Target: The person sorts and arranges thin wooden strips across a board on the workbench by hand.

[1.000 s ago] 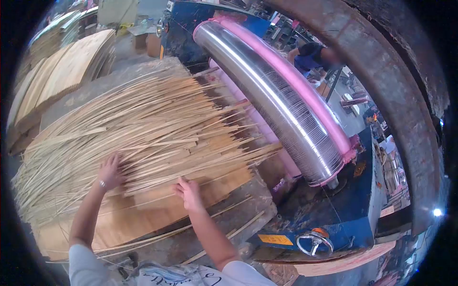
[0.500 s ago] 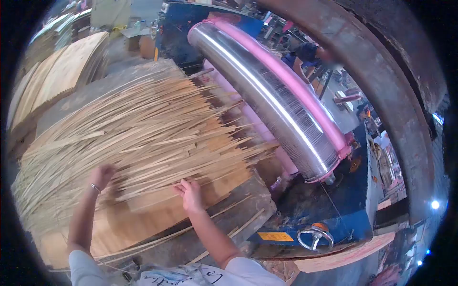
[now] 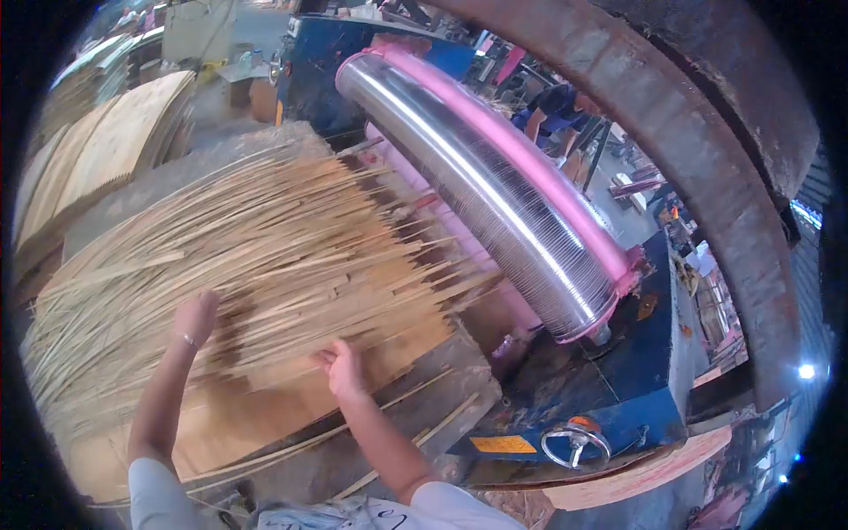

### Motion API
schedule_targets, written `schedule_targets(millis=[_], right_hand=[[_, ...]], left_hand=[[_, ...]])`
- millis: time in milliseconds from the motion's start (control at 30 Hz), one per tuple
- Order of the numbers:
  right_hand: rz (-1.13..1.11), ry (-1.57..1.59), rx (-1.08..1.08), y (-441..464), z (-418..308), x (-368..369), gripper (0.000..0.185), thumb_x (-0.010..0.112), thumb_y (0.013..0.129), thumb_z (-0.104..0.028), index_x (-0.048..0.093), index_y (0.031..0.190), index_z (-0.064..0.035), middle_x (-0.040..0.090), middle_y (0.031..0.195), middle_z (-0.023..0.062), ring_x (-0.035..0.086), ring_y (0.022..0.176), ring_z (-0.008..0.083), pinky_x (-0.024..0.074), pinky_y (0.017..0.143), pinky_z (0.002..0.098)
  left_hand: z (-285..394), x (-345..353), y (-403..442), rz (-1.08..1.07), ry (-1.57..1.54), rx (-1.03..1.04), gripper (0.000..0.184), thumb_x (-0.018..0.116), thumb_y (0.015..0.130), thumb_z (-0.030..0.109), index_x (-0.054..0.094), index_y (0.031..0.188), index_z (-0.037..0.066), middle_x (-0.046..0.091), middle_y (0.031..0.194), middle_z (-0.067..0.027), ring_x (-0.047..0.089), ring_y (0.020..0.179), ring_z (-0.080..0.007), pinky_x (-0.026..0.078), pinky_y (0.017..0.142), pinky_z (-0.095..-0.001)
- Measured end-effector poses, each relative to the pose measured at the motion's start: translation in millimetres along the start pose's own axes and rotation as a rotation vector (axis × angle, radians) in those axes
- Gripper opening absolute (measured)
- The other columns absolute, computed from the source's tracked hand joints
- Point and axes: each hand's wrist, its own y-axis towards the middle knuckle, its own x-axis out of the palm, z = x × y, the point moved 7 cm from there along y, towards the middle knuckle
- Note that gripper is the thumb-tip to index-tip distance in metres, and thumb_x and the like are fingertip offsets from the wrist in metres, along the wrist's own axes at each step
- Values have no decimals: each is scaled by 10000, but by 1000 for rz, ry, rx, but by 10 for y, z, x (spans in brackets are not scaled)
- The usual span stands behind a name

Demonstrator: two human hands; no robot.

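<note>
Thin wooden veneer strips (image 3: 265, 238) lie in a loose, tangled layer over a broad veneer sheet (image 3: 256, 411). My left hand (image 3: 196, 316) is closed like a fist above the strips at the lower left, a bracelet on its wrist; whatever its fingers hold is hidden. My right hand (image 3: 344, 369) hovers by the near edge of the strip layer. Its fingers are partly bent and a little apart, with nothing visible between them. A dark shadow falls on the strips between the two hands.
Beyond the strips stands a blue machine (image 3: 565, 397) with a shiny metal roller (image 3: 477, 185), pink rollers along it and a handwheel (image 3: 575, 443). Stacked veneer sheets (image 3: 124, 132) lie at the left. Another person (image 3: 556, 110) bends behind the machine. A rusty beam (image 3: 671, 115) arches at the right.
My left hand has risen slightly, farther over the strips. My right hand has shifted a little left and down, off the strips' edge. The view has tilted slightly.
</note>
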Motion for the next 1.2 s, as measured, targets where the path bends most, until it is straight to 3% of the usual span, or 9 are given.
schedule_targets(millis=[267, 467, 567, 667, 700, 867, 1067, 1100, 1200], right_hand=[[176, -50, -241, -44, -679, -254, 388, 514, 806, -211, 328, 1107, -51, 470, 939, 137, 536, 733, 228, 511, 575, 349], [335, -277, -525, 55, -1362, -575, 244, 525, 780, -156, 428, 988, -75, 479, 823, 69, 523, 718, 199, 488, 556, 319], [345, -108, -372, 370, -1581, -1073, 194, 506, 781, -136, 465, 959, -73, 505, 793, 63, 524, 687, 186, 490, 576, 334], [277, 18, -267, 327, -1554, -1108, 123, 446, 802, -47, 419, 922, -55, 478, 687, 51, 494, 580, 182, 452, 508, 329], [310, -50, -249, 196, -1501, -1020, 113, 470, 824, -96, 437, 920, -49, 506, 738, 60, 530, 631, 204, 468, 536, 339], [39, -200, -104, -134, -806, -584, 275, 553, 815, -198, 462, 1012, -29, 547, 923, 105, 558, 826, 245, 501, 672, 384], [-198, -238, 224, -362, 290, 191, 308, 555, 822, -229, 467, 1005, 3, 550, 1004, 164, 563, 891, 246, 482, 762, 375], [-239, -248, 232, -312, 436, 329, 307, 557, 822, -235, 468, 996, 2, 553, 987, 159, 569, 870, 243, 488, 744, 367], [-284, -258, 260, -127, 802, 663, 302, 554, 824, -253, 471, 971, -2, 561, 933, 144, 585, 800, 232, 505, 681, 343]], left_hand=[[357, 393, 667, -305, -408, -85, 146, 486, 744, 115, 580, 844, 64, 602, 735, -140, 583, 676, -259, 452, 593, -356], [818, 531, 1011, -36, -96, 128, 183, 582, 727, 195, 590, 897, 129, 601, 751, -109, 572, 739, -291, 451, 637, -377], [701, 538, 969, -284, 104, 19, 185, 555, 744, 216, 584, 894, 111, 593, 877, -120, 563, 826, -295, 451, 687, -385], [514, 297, 747, -79, 58, 54, 232, 565, 742, 244, 563, 938, 121, 570, 965, -120, 555, 836, -306, 452, 695, -393], [381, 316, 686, -188, -11, -9, 377, 601, 718, 306, 528, 1036, 118, 505, 1104, -123, 509, 952, -315, 437, 760, -401], [-50, 24, 29, -110, 149, 108, 656, 663, 646, 353, 408, 1198, 107, 413, 1194, -115, 437, 1053, -305, 402, 858, -380], [-325, -165, -579, -303, 100, -161, 477, 648, 671, 304, 475, 1062, 93, 460, 1087, -141, 443, 1005, -319, 405, 817, -401], [-368, -92, -665, -105, 176, 5, 308, 601, 712, 284, 503, 933, 94, 515, 953, -122, 498, 896, -293, 425, 745, -406], [-494, 146, -690, -230, 200, -19, 230, 551, 749, 288, 519, 883, 104, 551, 885, -112, 534, 825, -286, 437, 695, -403]])
